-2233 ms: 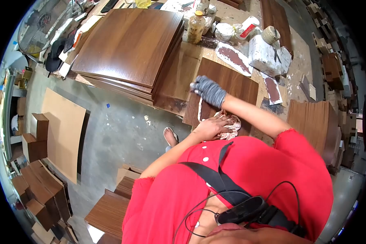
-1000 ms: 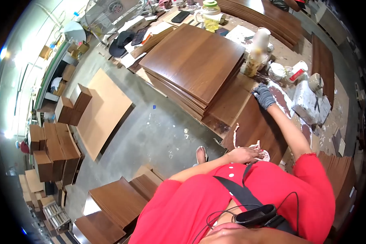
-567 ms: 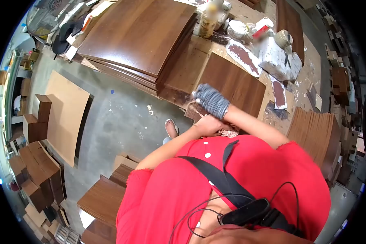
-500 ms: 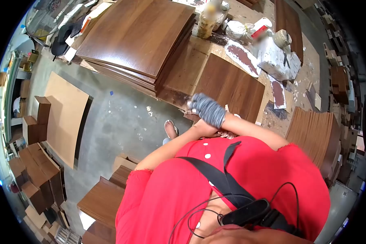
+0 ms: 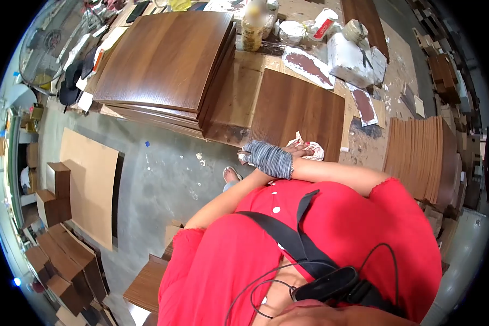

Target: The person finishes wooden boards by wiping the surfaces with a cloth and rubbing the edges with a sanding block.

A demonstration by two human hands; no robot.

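Observation:
My arms cross in front of my red shirt. My left hand (image 5: 299, 148) emerges past the right wrist, its fingers pressed on a crumpled white cloth (image 5: 314, 152) at the near edge of a dark brown wood-grain panel (image 5: 304, 108). My right hand (image 5: 266, 158) wears a grey striped fingerless glove and lies over the left forearm, by the panel's near left corner. Its bare fingertips are curled in; whatever they may hold is hidden. The panel lies flat on the worktable (image 5: 236, 92).
A stack of brown panels (image 5: 168, 60) stands left on the table. Behind are a bottle (image 5: 252, 30), a red-and-white can (image 5: 325, 24), a paint-smeared white block (image 5: 350, 60) and boards with brown paste (image 5: 309, 68). Stacked boards (image 5: 413, 157) stand right; a cardboard sheet (image 5: 87, 185) lies on the floor.
The view has shifted, so the table sits a little differently. My left hand and the cloth have come into sight on the panel's near edge; the gloved hand appears slightly lower.

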